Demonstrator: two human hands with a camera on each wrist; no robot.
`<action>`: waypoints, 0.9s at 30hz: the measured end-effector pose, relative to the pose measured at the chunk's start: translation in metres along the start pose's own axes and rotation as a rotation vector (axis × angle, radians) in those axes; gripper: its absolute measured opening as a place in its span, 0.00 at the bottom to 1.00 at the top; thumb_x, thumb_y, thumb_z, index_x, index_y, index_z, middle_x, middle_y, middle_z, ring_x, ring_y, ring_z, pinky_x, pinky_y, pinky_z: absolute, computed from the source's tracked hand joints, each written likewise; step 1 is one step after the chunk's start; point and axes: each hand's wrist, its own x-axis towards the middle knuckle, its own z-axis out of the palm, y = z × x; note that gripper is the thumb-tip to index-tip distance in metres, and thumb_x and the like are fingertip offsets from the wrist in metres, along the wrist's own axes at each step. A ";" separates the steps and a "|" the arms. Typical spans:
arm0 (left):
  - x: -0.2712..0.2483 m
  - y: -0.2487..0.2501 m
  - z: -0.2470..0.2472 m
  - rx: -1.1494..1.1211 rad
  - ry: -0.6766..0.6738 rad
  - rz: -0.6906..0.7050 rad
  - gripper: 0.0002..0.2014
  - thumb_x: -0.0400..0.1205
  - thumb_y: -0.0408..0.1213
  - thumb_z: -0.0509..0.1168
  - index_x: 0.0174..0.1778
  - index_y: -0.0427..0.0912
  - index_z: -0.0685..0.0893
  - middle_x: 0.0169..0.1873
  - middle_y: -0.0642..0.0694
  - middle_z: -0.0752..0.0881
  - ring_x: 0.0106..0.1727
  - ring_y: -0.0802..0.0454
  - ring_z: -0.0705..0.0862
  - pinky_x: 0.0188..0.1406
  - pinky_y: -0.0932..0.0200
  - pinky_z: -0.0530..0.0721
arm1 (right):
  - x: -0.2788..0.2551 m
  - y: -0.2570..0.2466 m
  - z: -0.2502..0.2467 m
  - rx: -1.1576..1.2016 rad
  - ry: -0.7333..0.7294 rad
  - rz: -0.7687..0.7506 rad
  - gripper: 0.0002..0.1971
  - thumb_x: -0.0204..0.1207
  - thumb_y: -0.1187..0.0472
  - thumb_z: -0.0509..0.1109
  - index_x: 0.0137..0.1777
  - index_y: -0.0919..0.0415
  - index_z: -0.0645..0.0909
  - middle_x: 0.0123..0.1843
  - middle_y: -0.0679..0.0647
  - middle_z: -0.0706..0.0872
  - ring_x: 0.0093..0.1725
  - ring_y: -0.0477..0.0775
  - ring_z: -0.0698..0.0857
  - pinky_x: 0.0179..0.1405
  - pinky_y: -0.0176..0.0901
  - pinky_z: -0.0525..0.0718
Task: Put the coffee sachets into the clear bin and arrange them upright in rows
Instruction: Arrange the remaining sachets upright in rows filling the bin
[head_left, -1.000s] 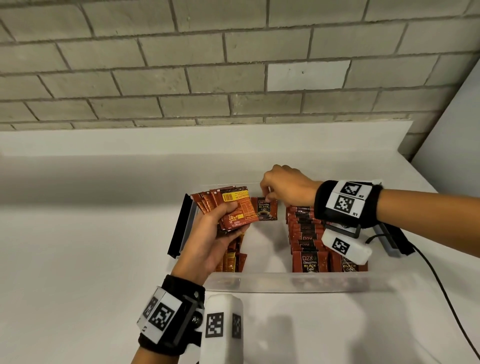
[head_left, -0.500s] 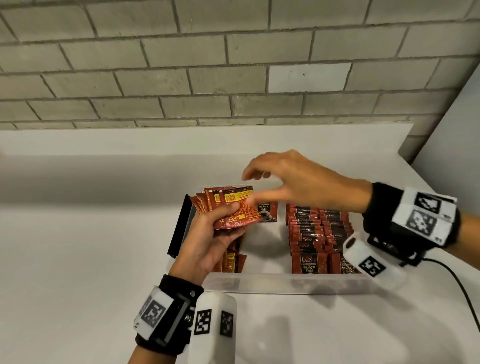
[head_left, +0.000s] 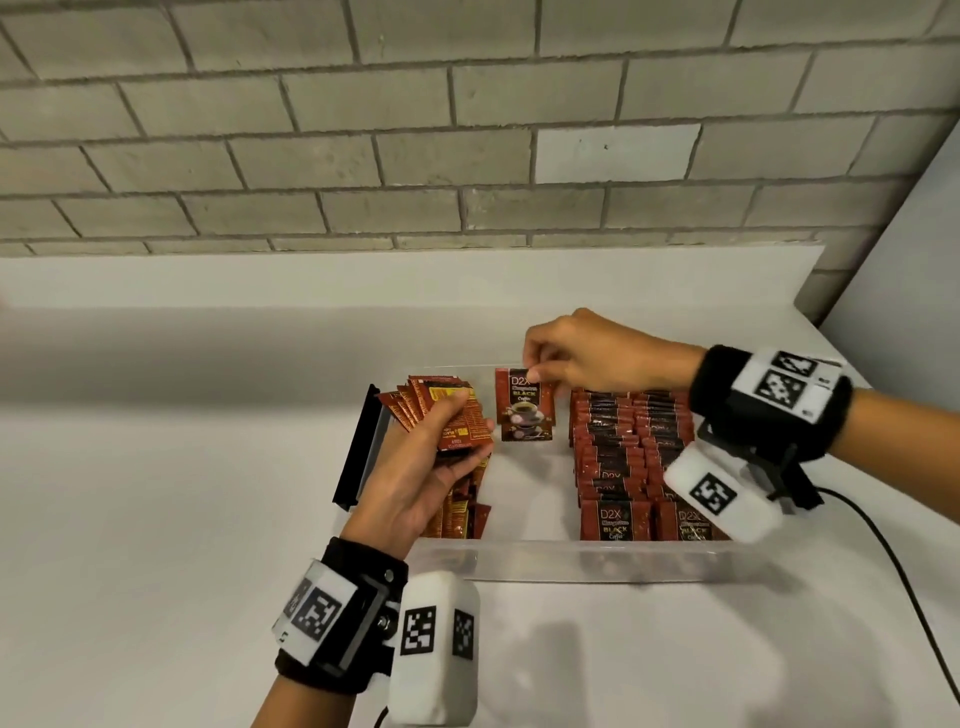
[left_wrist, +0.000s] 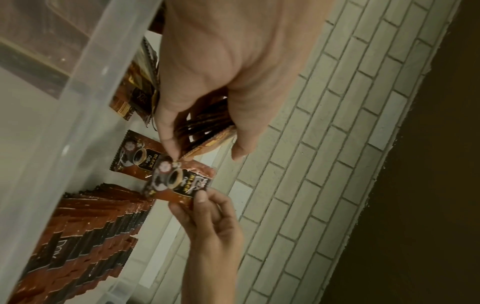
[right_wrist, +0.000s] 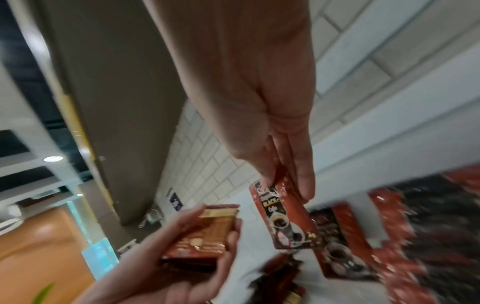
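Head view looks forward and down from above the table at the clear bin, brick wall behind. Left wrist view sits close behind the left hand, rolled sideways, facing bin and wall. Right wrist view, close, blurred, looks along the right hand. All three share the pinched sachet.

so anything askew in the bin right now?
Yes. The loose sachets at the bin's left end lie jumbled and leaning, backs showing, unlike the tidy upright rows at right. The left hand holds a fanned stack; the right hand pinches one sachet.
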 end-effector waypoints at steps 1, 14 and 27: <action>0.000 0.000 0.000 -0.005 0.005 -0.003 0.07 0.79 0.33 0.69 0.51 0.38 0.83 0.48 0.36 0.88 0.57 0.37 0.87 0.58 0.42 0.85 | 0.004 0.006 0.002 0.015 -0.040 0.044 0.01 0.80 0.61 0.68 0.49 0.58 0.79 0.47 0.52 0.88 0.34 0.41 0.89 0.40 0.36 0.86; 0.001 0.001 -0.001 -0.039 -0.008 -0.001 0.12 0.82 0.33 0.64 0.61 0.35 0.79 0.56 0.32 0.87 0.51 0.39 0.89 0.46 0.47 0.89 | 0.019 0.013 0.022 -0.226 -0.101 0.124 0.05 0.76 0.59 0.73 0.45 0.60 0.84 0.41 0.53 0.84 0.36 0.49 0.81 0.44 0.47 0.84; 0.001 0.001 -0.001 -0.035 -0.001 -0.006 0.09 0.82 0.32 0.65 0.57 0.36 0.80 0.50 0.34 0.89 0.52 0.39 0.88 0.50 0.45 0.87 | 0.022 0.005 0.020 -0.311 -0.108 0.121 0.05 0.78 0.59 0.71 0.48 0.60 0.86 0.33 0.46 0.77 0.31 0.49 0.80 0.30 0.38 0.76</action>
